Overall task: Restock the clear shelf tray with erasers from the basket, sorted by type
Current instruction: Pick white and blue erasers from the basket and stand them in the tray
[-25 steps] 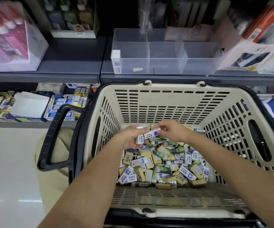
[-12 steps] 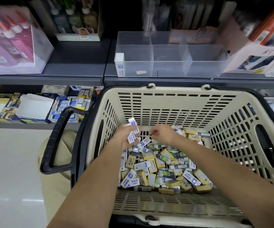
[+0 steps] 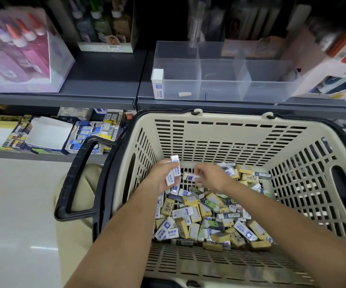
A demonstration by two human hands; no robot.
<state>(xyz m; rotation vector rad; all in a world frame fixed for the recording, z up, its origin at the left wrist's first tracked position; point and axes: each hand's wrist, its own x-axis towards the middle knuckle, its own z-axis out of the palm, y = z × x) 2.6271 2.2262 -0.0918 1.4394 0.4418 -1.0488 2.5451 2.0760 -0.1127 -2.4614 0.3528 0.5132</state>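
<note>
**Erasers: one type being gathered in the basket before shelving**

Erasers lie mixed in a loose heap point(image 3: 209, 217) on the floor of the cream slotted plastic basket point(image 3: 230, 140). White ones in blue-printed sleeves, yellow-sleeved ones and a few with green faces are jumbled together.

Left hand point(image 3: 161, 177): fingers curled round a small stack of white blue-sleeved erasers point(image 3: 174, 170), held up clear of the heap. Judged purpose: it acts as the collecting hand, so one type travels to the shelf as a batch.

Right hand point(image 3: 212, 176): thumb and fingers pinch a single white blue-sleeved eraser point(image 3: 190, 176), just beside the left hand's stack. It matches that stack and looks set to join it.

Clear plastic divided shelf tray point(image 3: 176, 84): sits on the dark grey shelf point(image 3: 105, 80) directly behind the basket, within easy reach. Its compartments look bare. One upright white-and-blue eraser point(image 3: 158, 84) stands at the tray's front left corner, but I cannot tell whether it is inside or outside the wall. It may mark the left compartment for this type.

Progress: early. Nearly all the stock is in the basket.
</note>
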